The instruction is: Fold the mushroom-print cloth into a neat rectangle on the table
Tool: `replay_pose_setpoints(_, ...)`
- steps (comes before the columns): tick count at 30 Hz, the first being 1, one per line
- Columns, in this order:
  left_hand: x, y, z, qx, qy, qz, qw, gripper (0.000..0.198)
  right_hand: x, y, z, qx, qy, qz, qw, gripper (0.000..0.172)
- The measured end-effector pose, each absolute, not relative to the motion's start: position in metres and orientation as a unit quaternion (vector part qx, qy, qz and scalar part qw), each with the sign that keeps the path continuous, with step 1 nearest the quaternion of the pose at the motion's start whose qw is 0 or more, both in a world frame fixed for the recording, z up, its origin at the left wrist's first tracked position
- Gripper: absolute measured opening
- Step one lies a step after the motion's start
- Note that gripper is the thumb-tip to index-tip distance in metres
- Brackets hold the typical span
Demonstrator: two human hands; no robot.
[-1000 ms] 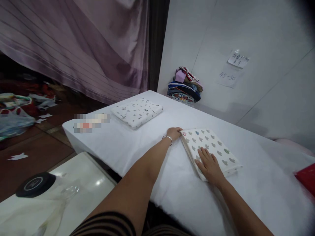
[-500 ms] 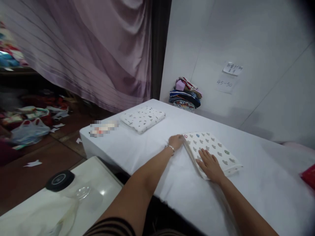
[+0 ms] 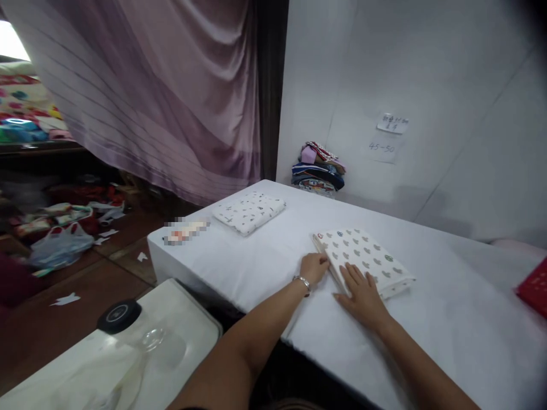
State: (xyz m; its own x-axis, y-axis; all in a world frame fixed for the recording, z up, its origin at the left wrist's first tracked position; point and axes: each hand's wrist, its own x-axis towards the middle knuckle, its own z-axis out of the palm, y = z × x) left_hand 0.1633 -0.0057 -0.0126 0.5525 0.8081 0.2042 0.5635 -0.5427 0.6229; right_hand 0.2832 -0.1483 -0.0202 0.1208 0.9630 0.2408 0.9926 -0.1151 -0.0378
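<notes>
A folded white cloth with grey heart-like prints [image 3: 371,256] lies on the white-covered table [image 3: 265,256]. My left hand [image 3: 314,267], with a bracelet on the wrist, rests at the cloth's near left edge, fingers curled against it. My right hand [image 3: 362,291] lies flat with fingers spread on the cloth's near corner. A second folded white cloth with small dark prints [image 3: 249,211] sits farther left on the table, away from both hands.
A pile of colourful folded fabrics [image 3: 318,168] sits at the table's far end against the white wall. A red object [image 3: 534,290] shows at the right edge. A pale glossy surface with a black disc [image 3: 118,316] stands near left. Purple curtain and floor clutter lie to the left.
My left hand has slid back along the cloth's left edge, from the far corner toward me. My right hand has shifted to the near corner. The view has swung a little.
</notes>
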Motion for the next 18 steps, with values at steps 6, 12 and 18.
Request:
replay_pose_setpoints(6, 0.165, 0.017, -0.011, 0.835, 0.41, 0.284, 0.233, 0.039, 0.281, -0.166, -0.029, -0.705, -0.673, -0.186, 0.125, 0.057)
replay_pose_setpoints(12, 0.18, 0.059, -0.001, 0.897, 0.321, 0.241, 0.186, 0.056, 0.282, -0.164, -0.026, -0.707, -0.68, -0.166, 0.099, 0.057)
replay_pose_setpoints(18, 0.191, 0.09, -0.003, 0.928, 0.259, 0.191, 0.189, 0.044, 0.283, -0.161, -0.023, -0.718, -0.677, -0.133, 0.089, 0.063)
